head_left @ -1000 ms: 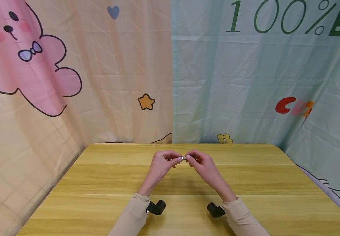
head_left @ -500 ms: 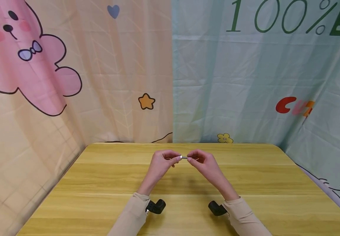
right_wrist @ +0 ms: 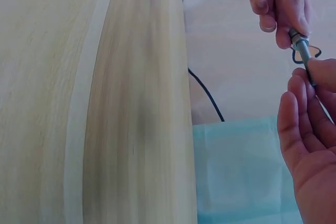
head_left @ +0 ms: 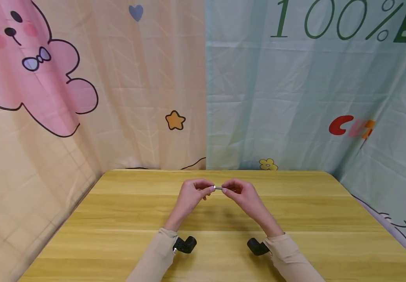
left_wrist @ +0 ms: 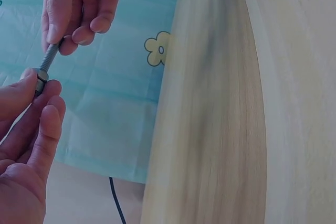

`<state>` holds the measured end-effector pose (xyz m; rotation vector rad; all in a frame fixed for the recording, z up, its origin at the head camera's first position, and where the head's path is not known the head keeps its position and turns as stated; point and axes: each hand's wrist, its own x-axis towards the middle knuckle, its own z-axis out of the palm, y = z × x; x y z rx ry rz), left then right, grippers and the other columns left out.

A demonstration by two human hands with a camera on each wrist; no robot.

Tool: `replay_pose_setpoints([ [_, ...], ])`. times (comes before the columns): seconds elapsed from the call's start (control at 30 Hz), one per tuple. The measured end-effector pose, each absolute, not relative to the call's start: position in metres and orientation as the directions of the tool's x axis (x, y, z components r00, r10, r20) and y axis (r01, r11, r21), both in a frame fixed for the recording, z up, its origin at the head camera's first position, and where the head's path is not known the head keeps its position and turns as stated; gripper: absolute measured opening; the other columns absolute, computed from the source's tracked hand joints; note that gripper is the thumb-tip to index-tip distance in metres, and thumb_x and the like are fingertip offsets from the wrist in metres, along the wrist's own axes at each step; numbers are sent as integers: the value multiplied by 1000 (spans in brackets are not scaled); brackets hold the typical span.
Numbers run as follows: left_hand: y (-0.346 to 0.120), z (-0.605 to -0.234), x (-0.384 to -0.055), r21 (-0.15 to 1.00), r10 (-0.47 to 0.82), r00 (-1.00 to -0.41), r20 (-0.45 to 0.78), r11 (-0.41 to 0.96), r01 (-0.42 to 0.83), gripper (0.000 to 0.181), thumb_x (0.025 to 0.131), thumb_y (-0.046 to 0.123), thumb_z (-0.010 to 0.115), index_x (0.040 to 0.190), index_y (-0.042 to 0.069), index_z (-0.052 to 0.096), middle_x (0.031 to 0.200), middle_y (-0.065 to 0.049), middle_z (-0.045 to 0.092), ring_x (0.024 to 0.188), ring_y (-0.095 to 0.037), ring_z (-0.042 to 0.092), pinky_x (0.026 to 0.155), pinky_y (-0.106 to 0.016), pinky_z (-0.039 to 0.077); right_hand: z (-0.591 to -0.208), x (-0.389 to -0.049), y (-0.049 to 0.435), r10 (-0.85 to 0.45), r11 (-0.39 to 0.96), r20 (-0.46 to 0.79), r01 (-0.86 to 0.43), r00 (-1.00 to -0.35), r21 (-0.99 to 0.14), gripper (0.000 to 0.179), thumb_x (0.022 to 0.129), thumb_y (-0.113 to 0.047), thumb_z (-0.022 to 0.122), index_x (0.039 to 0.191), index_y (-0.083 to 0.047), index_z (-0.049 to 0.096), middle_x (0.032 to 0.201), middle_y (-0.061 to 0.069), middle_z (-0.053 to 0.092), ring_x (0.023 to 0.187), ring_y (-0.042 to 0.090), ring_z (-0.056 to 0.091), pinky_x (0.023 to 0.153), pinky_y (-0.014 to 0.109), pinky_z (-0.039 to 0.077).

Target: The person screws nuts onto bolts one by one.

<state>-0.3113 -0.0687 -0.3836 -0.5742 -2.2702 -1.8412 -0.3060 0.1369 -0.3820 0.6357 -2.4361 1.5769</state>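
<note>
Both hands hold one small grey metal bolt between them, above the table. In the left wrist view, my left hand pinches its wider hex end between thumb and fingers, which partly cover it. Thread shows along the bare shank. At the other end, my right hand pinches the shank's tip with thumb and forefinger, as seen in the right wrist view. The remaining fingers of each hand are loosely bent beneath.
A wooden table lies below the hands. Printed curtains hang behind it and along its sides. A black wrist camera sticks out inward from the left sleeve, and another black camera from the right one.
The right hand first drew away from the left, baring more of the shank, then came slightly back left. The left hand has drifted a little left, keeping its pinch.
</note>
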Motion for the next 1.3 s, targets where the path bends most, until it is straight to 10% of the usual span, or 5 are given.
replay_pose_setpoints([
  [0.27,-72,-387,-321,894,201,-914,352,216,392,7,88,8,74,92,3,76,81,-9,71,78,-42,62,64,-40,56,-382,-317,134,-278,406,293,-389,-915,-827,12,92,-11,70,103,-6,71,98,4,69,91,20,66,80,38,54],
  [1.3,-80,-412,-361,807,257,-959,118,538,243,5,85,3,76,82,-2,74,72,-7,66,62,-14,54,56,-23,44,-414,-369,114,-352,631,127,-335,-927,-699,4,84,-6,77,86,-5,74,74,-1,65,62,12,52,57,26,45],
])
